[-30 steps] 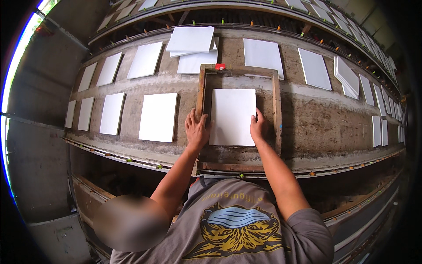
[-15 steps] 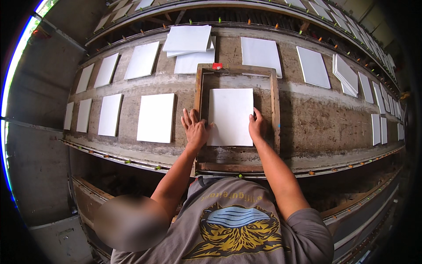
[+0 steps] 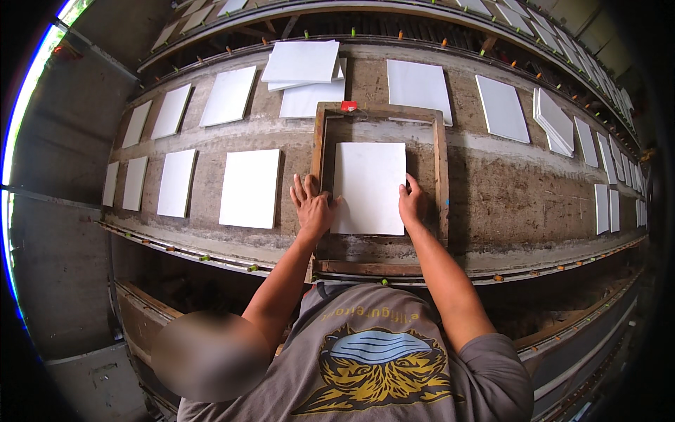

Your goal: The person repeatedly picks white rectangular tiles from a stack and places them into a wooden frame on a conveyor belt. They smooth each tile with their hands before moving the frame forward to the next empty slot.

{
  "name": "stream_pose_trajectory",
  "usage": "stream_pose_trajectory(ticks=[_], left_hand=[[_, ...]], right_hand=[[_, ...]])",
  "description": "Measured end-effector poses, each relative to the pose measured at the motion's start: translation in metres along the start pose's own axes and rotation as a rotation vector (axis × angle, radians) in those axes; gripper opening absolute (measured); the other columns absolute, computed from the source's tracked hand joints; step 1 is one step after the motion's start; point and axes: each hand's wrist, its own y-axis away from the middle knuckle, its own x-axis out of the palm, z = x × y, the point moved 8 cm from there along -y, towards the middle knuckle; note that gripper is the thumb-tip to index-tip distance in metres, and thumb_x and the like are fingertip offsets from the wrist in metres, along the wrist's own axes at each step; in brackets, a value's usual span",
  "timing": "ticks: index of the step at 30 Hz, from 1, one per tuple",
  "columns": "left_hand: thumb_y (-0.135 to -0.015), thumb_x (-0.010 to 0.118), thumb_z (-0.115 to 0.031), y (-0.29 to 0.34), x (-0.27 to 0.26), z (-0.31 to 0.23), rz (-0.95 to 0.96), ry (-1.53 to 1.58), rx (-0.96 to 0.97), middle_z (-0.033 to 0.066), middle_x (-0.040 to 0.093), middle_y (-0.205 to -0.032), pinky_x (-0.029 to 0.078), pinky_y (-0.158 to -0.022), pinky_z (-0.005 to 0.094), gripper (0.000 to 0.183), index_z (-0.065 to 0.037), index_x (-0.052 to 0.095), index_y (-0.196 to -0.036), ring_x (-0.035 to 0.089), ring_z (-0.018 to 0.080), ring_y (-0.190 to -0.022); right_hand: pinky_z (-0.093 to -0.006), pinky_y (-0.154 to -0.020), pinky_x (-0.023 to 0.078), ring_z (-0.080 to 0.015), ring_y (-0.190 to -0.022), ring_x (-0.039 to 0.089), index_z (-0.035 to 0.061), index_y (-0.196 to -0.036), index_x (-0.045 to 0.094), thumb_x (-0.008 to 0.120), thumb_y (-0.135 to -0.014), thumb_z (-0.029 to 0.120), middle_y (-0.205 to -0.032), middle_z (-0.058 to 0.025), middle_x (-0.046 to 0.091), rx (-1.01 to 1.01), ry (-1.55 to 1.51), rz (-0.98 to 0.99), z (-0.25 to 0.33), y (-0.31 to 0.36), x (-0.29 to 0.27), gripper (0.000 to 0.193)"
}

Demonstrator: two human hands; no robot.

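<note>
A white rectangular panel [image 3: 370, 186] lies flat inside a worn wooden frame [image 3: 441, 155] on the long table. My left hand [image 3: 311, 208] rests across the frame's left rail, fingers spread, with its thumb side reaching the panel's left edge. On the opposite side, my right hand [image 3: 413, 202] is inside the frame, its bent fingers and thumb at the panel's right edge. A bit of red tape [image 3: 349, 106] marks the frame's far rail.
More white panels [image 3: 249, 188] lie in two rows along the table [image 3: 492, 204]. Beyond the frame, some are stacked askew [image 3: 301, 62]. Small green and orange pegs line the rails [image 3: 498, 277] along both table edges. Another table with panels runs behind.
Both hands keep their places at the panel's edges. The whole view has shifted very slightly; the panel and frame look unmoved on the table.
</note>
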Motion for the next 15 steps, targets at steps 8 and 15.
stream_pose_trajectory(ticks=[8, 15], left_hand=[[-0.090, 0.072, -0.047, 0.0021, -0.0022, -0.0007, -0.014, -0.005, 0.010, 0.0176, 0.024, -0.164, 0.001, -0.124, 0.0593, 0.038, -0.014, 0.082, -0.106, 0.001, 0.0467, -0.156], [-0.089, 0.072, -0.047, 0.0022, -0.0038, -0.0025, -0.009, -0.018, 0.009, 0.0181, 0.025, -0.164, 0.003, -0.124, 0.0596, 0.038, -0.013, 0.082, -0.105, 0.004, 0.0464, -0.156]], right_hand=[[-0.0467, -0.088, 0.053, -0.0360, -0.103, 0.069, 0.0176, -0.134, 0.066, 0.071, -0.093, 0.022, -0.113, -0.0160, 0.073, -0.032, -0.021, -0.020, -0.0053, -0.0023, 0.0035, 0.042], [-0.0462, -0.088, 0.053, -0.0358, -0.102, 0.069, 0.0165, -0.134, 0.066, 0.072, -0.092, 0.021, -0.111, -0.0171, 0.073, -0.053, -0.010, -0.017, -0.0034, -0.0016, 0.0017, 0.042]])
